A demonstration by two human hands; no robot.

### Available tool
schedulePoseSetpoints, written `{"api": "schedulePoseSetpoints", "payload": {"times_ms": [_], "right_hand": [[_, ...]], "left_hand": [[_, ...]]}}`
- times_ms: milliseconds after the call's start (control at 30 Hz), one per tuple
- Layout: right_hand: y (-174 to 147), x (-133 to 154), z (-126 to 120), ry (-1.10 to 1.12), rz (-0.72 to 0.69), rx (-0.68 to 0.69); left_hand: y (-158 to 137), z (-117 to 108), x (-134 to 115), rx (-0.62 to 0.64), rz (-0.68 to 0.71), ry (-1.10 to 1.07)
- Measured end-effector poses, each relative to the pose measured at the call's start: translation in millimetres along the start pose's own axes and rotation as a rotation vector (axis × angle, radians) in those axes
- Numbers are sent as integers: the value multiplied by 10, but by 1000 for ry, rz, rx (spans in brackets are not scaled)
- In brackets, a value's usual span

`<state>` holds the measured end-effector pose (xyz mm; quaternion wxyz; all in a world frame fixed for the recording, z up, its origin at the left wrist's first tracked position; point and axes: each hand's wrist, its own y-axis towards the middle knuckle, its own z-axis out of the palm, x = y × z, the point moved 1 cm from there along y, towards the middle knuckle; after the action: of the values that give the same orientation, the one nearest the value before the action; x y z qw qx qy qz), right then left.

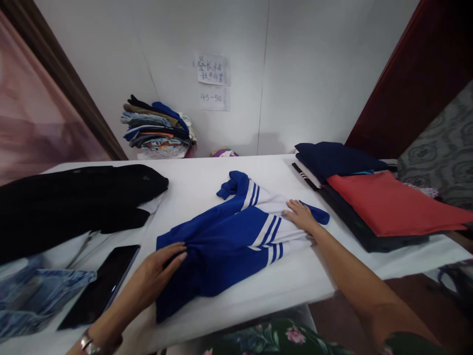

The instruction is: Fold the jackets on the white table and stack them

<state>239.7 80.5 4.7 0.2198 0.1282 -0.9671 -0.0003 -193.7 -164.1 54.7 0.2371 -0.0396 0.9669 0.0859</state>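
Observation:
A blue and white jacket [229, 234] with striped bands lies folded on the white table [192, 197]. Its blue collar end is bunched at the far side, and a blue cuff pokes out at the right. My left hand [162, 271] rests on the blue hem end, fingers stretched out and thumb a little apart; the cloth creases at its fingertips. On the white part, my right hand [301, 217] lies flat with spread fingers, close to the blue cuff.
At the left lie a black garment [81, 197], a dark tablet-like slab [107, 281] and blue jeans [44, 296]. Folded clothes [158, 123] are stacked by the wall. Another pile at the right has a red garment [391, 204] and a navy one [336, 158].

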Motion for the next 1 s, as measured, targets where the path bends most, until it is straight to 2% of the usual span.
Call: {"api": "schedulePoseSetpoints", "payload": {"times_ms": [67,167,267,367,467,533,600,700,833,1000], "right_hand": [[105,23,-91,114,18,-40],[370,107,-202,131,44,-88],[689,250,-203,101,76,-59],[955,416,-105,66,106,11],[1124,541,-14,33,123,59],[1189,572,1,13,129,38],[1225,550,-16,-11,150,-49],[1243,466,-21,-57,221,-161],[1246,397,85,-115,284,-134],[1250,397,176,-182,252,-88]], "left_hand": [[216,-107,-49,-44,-11,0],[603,-154,-51,-64,-34,88],[952,-74,9,34,-143,221],[1165,50,36,167,-216,301],[1240,137,10,249,-228,323],[1250,163,0,291,-235,312],[1262,165,16,265,-239,312],[1309,165,78,131,-270,350],[1402,247,146,127,-273,448],[1437,347,202,149,-251,482]]}}
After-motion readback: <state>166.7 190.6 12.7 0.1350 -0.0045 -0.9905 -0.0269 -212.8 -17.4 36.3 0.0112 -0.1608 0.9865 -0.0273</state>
